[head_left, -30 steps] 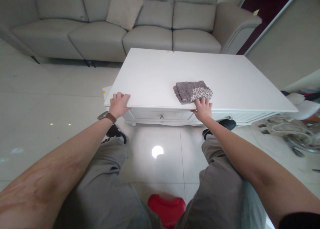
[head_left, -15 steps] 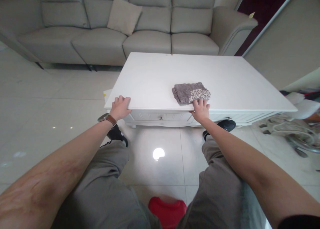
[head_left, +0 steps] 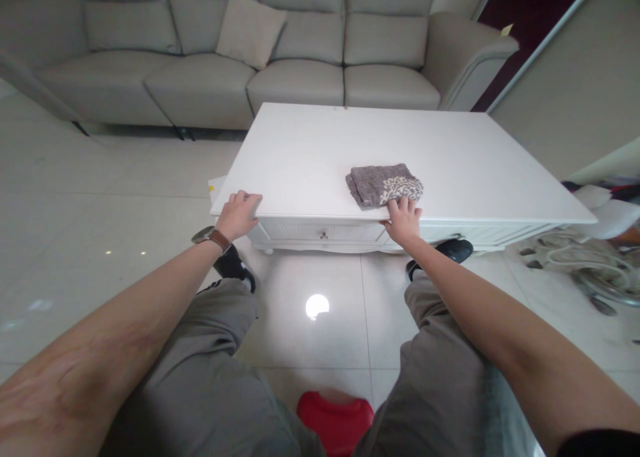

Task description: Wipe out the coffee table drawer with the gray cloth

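**Both hands on the table edge, towel sitting right at the lip**

Going left to right: the left hand point(head_left: 239, 214), with a wristwatch point(head_left: 207, 236) on it, is curling over the near left corner of the white coffee table point(head_left: 320, 144), fingers lying on top and thumb hidden under the edge, so it's gripping the tabletop itself. The right hand point(head_left: 404, 220) is clamping the same front edge further along, fingertips touching the near side of the folded grey towel point(head_left: 384, 184).

The towel is lying flat near the front edge, right of the middle. Its long axis is running roughly left-right along the edge, slightly tilted, with the white patterned end pointing right.

What I'd worry about: if the table is getting shoved or tugged, the towel is sitting close enough to the lip to slide off, I reckon. The tile floor point(head_left: 100, 230) is looking glossy, so feet slipping seems possible too. The drawer knob point(head_left: 323, 234) is sitting between the hands, untouched.
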`<state>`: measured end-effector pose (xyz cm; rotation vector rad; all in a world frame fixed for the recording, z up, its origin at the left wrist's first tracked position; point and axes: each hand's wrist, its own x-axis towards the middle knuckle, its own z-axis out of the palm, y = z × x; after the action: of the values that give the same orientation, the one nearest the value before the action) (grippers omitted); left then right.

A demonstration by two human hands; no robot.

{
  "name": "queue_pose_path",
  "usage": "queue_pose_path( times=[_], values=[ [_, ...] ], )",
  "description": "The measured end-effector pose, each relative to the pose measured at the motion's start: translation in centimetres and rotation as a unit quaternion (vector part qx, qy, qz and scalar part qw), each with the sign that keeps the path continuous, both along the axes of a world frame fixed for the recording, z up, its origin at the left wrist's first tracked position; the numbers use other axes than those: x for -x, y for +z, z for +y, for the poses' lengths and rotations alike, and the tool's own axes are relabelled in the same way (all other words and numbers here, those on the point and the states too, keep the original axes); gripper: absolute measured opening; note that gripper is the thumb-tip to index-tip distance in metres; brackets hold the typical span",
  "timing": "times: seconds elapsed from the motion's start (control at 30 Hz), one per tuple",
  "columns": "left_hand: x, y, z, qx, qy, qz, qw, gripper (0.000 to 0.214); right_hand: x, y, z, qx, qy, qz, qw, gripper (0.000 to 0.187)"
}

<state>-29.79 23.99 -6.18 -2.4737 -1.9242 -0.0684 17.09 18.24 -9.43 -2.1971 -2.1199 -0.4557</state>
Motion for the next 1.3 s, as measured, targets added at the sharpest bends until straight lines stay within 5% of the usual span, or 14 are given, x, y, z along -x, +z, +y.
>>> queue_pose_path(
  times=[0.67, 1.3],
  values=[
    [-0.9, 0.4, 0.0, -0.035, 0.005, 0.006, 0.999, 0.052, 0.0, -0.2, 0.0, -0.009, 0.008, -0.033, 0.999, 0.046],
    [-1.5, -1.0, 0.1, -0.048, 0.006, 0.021, 0.999, 0.063, 0.1, -0.2, 0.0, -0.003, 0.005, -0.003, 1.000, 0.044]
  ],
)
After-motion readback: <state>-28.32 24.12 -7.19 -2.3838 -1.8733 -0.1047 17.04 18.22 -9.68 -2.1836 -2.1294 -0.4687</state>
